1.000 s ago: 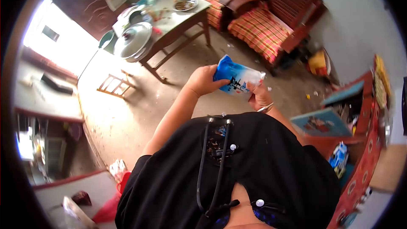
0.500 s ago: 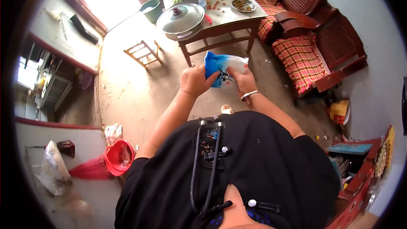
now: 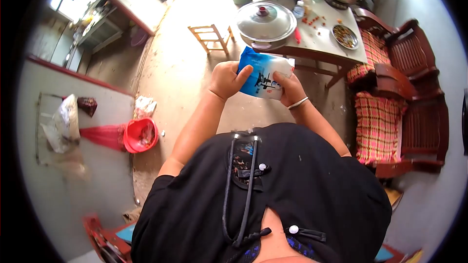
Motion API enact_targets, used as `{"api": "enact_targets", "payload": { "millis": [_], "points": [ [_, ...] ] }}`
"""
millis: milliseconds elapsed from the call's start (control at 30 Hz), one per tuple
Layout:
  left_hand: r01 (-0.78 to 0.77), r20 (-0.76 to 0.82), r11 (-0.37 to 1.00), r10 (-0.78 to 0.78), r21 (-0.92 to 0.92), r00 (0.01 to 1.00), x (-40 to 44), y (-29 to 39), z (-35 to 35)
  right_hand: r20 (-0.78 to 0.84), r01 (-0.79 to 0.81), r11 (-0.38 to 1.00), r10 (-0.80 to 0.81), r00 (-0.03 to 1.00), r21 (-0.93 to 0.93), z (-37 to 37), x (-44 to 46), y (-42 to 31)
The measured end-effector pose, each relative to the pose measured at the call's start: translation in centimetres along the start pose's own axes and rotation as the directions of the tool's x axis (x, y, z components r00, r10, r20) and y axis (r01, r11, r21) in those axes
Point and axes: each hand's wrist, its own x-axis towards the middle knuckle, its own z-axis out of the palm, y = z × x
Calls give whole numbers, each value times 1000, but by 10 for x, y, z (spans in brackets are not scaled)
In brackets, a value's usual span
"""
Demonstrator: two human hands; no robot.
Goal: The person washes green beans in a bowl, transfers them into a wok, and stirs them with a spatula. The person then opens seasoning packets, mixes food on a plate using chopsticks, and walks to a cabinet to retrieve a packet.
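A blue and white printed packet [image 3: 263, 79] is held up in front of my body, its printed side facing me. My left hand [image 3: 228, 79] grips its blue end, thumb on the front. On the white end, my right hand [image 3: 291, 86] has its thumb pressed over the print, a pale bangle on the wrist. Beyond the packet stands a table [image 3: 326, 51] with a large lidded silver pot [image 3: 265, 23] at its near left corner.
A small wooden chair [image 3: 211, 38] stands left of the table. On the right are wooden armchairs [image 3: 419, 117] with plaid cushions. A red basin [image 3: 141, 135] is at the left wall. A doorway [image 3: 105, 44] opens at upper left. A plate of food [image 3: 345, 36] lies on the table.
The view has swung left, so the table and armchairs now appear farther right and the red basin is in full view. Both hands still hold the packet.
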Motion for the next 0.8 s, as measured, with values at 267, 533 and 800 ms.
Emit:
{"api": "enact_targets", "payload": {
  "millis": [267, 533, 800],
  "points": [
    [183, -313, 917, -68, 355, 947, 1, -15, -5, -4, 3, 930, -5, 1000, -367, 14, 80, 0],
    [219, -327, 892, -86, 396, 941, 2, -56, -32, 106, 10, 925, 33, 994, -380, 23, 128, 21],
    [309, -258, 950, -290, 37, 922, 8, -117, -88, 70, -123, 960, 144, 987, -253, 43, 169, 68]
  ]
}}
